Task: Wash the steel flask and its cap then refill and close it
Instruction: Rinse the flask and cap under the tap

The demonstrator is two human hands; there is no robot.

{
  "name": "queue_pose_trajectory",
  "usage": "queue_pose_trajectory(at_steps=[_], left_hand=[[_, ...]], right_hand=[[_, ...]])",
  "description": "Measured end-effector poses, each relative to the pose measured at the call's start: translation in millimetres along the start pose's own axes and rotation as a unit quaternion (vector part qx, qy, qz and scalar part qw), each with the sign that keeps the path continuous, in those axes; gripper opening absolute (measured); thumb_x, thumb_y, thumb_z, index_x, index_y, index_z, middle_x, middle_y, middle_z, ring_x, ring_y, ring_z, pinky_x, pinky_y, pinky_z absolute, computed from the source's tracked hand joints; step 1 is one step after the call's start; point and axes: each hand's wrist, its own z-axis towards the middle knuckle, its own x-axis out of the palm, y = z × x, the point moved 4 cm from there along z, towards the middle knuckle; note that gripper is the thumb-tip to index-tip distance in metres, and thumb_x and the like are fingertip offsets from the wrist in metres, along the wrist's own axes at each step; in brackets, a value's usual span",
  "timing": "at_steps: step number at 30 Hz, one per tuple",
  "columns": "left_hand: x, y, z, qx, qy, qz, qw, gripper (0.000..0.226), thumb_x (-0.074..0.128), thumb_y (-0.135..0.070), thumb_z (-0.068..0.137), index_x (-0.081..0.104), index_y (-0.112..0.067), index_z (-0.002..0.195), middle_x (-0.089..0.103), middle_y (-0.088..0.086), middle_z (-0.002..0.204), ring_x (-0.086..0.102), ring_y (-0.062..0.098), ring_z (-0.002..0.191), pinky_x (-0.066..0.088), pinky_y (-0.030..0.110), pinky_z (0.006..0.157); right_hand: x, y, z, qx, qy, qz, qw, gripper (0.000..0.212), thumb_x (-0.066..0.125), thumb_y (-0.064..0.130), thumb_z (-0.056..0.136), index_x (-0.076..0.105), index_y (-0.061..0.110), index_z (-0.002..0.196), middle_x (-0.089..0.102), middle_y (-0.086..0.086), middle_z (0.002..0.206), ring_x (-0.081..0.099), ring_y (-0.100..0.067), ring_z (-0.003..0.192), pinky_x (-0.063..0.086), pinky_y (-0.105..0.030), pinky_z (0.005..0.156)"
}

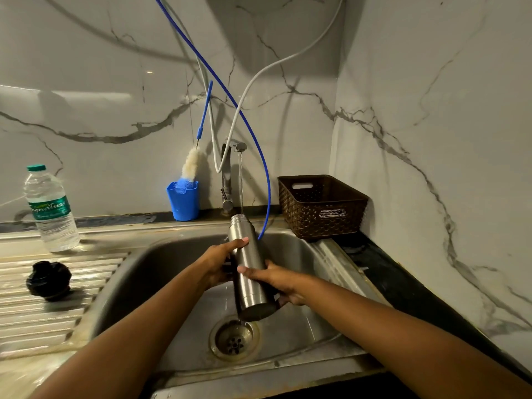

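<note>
Left hand [220, 264] grips steel flask [251, 258] mid-body; right hand [277, 280] is wrapped around its lower part. Flask uncapped, tilted, mouth under the running tap [230, 168], above the sink [149, 272]. Black cap [49, 279] lies on the drainboard [57, 315], well left. Plastic bottle [50, 208] stands behind it.

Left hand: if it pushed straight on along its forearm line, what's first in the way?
The left hand grips the steel flask, which would move with it. Beyond, toward the back right, the hanging blue tube probably comes first, then the brown basket; depth is unclear.
</note>
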Motion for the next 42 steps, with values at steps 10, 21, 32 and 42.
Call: queue_pose_trajectory(at_steps=[10,21,32,42], left_hand=[[1.4,1.2,1.5,-0.006,-0.013,0.058,0.998,0.081,0.073,-0.046,0.073,0.04,-0.005,0.134,0.056,0.018,0.115,0.058,0.032,0.103,0.053,0.043,0.083],[5.0,0.0,-0.9,-0.006,0.011,0.024,1.0,0.084,0.073,-0.046,0.072,0.037,-0.008,0.138,0.056,0.018,0.119,0.058,0.032,0.106,0.053,0.042,0.079],[11.7,-0.5,-9.0,-0.029,0.017,-0.033,0.999,0.061,0.066,-0.03,0.083,0.039,-0.004,0.13,0.055,0.02,0.114,0.057,0.033,0.102,0.051,0.042,0.078],[10.3,-4.3,-10.0,-0.011,-0.004,0.024,1.0,0.074,0.073,-0.031,0.077,0.039,-0.002,0.136,0.057,0.017,0.11,0.06,0.031,0.098,0.053,0.037,0.066]], right_hand=[[0.2,3.6,0.2,-0.044,-0.055,-0.055,0.996,0.094,0.072,0.049,0.073,0.015,0.029,0.144,0.049,-0.009,0.132,0.054,-0.024,0.108,0.05,-0.038,0.081],[-0.9,8.0,-3.1,-0.042,-0.031,0.009,0.999,0.074,0.068,0.035,0.079,0.024,0.027,0.139,0.053,-0.008,0.118,0.056,-0.026,0.105,0.052,-0.044,0.081],[-4.7,10.4,-1.6,-0.054,-0.031,0.033,0.998,0.08,0.067,0.027,0.081,0.016,0.033,0.144,0.054,-0.006,0.112,0.055,-0.025,0.103,0.047,-0.045,0.094],[-2.4,11.0,-1.1,-0.068,-0.056,0.019,0.996,0.086,0.068,0.041,0.081,0.012,0.03,0.145,0.053,-0.005,0.118,0.055,-0.019,0.099,0.047,-0.04,0.089]])
